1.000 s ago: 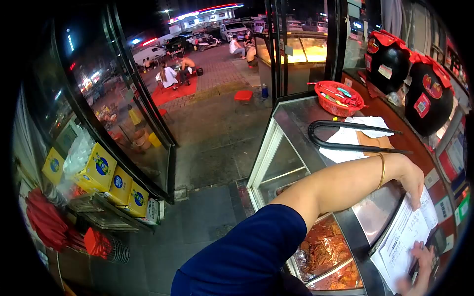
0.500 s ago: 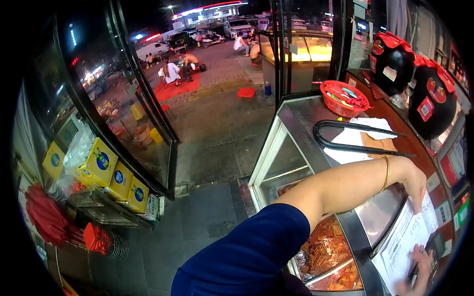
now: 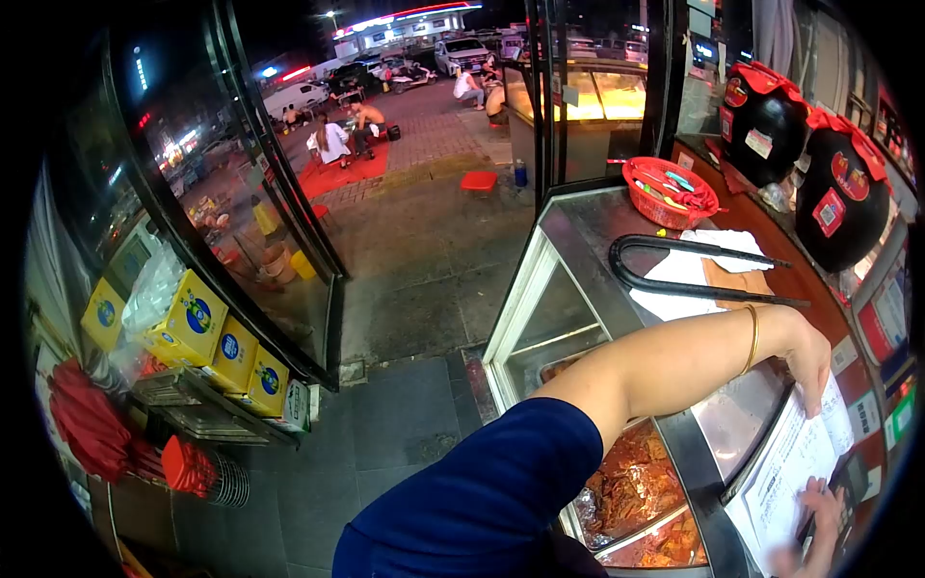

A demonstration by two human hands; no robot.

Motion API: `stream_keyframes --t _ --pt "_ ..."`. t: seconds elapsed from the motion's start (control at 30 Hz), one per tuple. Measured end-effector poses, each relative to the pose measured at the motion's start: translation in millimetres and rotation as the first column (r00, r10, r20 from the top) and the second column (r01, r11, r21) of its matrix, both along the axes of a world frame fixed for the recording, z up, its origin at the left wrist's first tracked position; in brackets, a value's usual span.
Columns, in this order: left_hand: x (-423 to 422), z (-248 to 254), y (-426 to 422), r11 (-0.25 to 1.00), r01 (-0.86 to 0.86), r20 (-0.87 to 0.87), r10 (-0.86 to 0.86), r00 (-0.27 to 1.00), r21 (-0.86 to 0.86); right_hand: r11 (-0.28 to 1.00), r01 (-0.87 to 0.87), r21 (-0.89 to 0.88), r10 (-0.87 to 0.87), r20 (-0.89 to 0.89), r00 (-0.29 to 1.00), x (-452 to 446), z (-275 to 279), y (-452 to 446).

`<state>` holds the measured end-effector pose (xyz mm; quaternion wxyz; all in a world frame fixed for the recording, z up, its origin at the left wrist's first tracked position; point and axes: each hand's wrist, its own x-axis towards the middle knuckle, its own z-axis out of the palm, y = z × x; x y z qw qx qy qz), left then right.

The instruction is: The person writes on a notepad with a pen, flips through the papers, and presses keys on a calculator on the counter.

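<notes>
My left hand reaches across the counter from a blue sleeve, with a gold bangle on the wrist. Its fingers point down, pressed together at the upper edge of a stack of printed papers. The sheets lie at an angle on the counter's right side. My right hand is at the papers' lower right edge, fingers curled and partly blurred. Whether it holds anything I cannot make out. A dark device shows partly beside the right hand.
Under the left arm, a glass-fronted case holds trays of reddish food. Black tongs and a red basket sit on top. Black jars stand behind. Yellow boxes line the left side, by an open doorway.
The right hand has shifted very slightly at the papers' edge. The left hand stays at the upper edge, and the papers barely move.
</notes>
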<state>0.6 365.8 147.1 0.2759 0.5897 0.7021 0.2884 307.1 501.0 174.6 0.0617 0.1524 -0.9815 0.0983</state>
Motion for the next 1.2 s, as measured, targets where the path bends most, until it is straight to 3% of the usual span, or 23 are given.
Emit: stream_keyframes --t 0.2,0.3,0.43,0.53,0.73,0.83,0.93,1.03,1.13,1.2 --pt "0.1 1.8 -1.2 1.0 -0.005 0.013 0.005 1.0 -0.011 0.998 -0.027 -0.056 0.024 -0.045 0.999 1.9 -6.4 1.7" --pt "0.7 2.0 -0.9 1.0 -0.021 0.012 0.022 1.0 -0.015 0.996 -0.074 0.041 0.075 -0.026 0.997 -2.3 1.1 -2.4" --pt "-3.4 -3.6 3.6 0.999 0.02 0.003 -0.021 1.0 0.035 0.989 -0.074 -0.129 0.069 -0.039 0.997 -2.1 -9.2 0.9" --pt "-6.3 -6.2 6.7 0.999 0.033 0.012 -0.033 0.999 0.029 0.996 -0.056 0.066 0.055 0.021 0.998 -3.7 7.2 -6.5" --pt "-5.5 -8.7 5.4 0.999 0.027 0.06 -0.029 0.998 0.04 0.993 -0.106 -0.042 0.104 -0.05 0.993 -4.1 -4.3 0.2" --pt "-4.2 -4.8 3.1 0.999 0.02 0.017 -0.02 1.0 0.027 0.996 -0.086 0.015 0.086 -0.015 0.996 -3.7 0.7 -2.1" --pt "0.0 0.5 -2.5 1.0 0.007 -0.003 -0.006 1.0 0.023 0.962 0.267 -0.053 -0.258 0.131 0.957 3.5 -14.2 1.7" --pt "-1.2 -1.1 -0.2 1.0 0.01 0.011 -0.01 1.0 0.016 0.997 -0.072 0.04 0.074 -0.046 0.996 -2.2 -3.5 0.9" --pt "-4.2 -5.5 5.0 0.999 0.027 0.002 -0.027 1.0 0.018 0.988 -0.091 -0.127 0.092 -0.003 0.996 -3.4 2.8 -5.6" --pt "-4.5 -6.1 5.4 0.999 0.025 0.005 -0.026 1.0 0.019 0.994 -0.061 -0.087 0.057 -0.047 0.997 -0.2 -5.6 1.6"
